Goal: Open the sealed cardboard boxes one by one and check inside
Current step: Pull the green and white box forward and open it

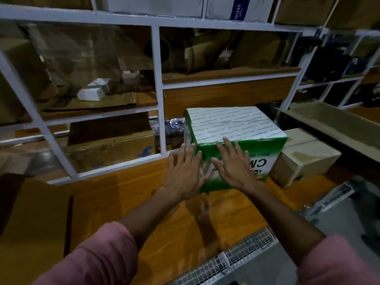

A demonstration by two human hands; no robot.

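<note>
1. Here, a green and white box [236, 138] stands on a wooden worktop [127, 198], toward its far right part, just in front of a white shelf frame [159, 83]; its patterned top looks sealed with clear tape, flaps flat.
2. Both hands are spread with fingers straight, gripping nothing; the left hand [185, 175] lies at the box's near left corner, the right hand [232, 167] over its near face; whether the palms press the card I cannot tell.
3. A plain carton [304, 159] sits just beside the box on its right; a long open carton [329, 122] lies behind that.
4. Likely step: steady or draw the box nearer before opening; to do it well, hold low on both sides, slide instead of tipping, keep clear of the carton, then find the tape seam along the top's middle.
</note>
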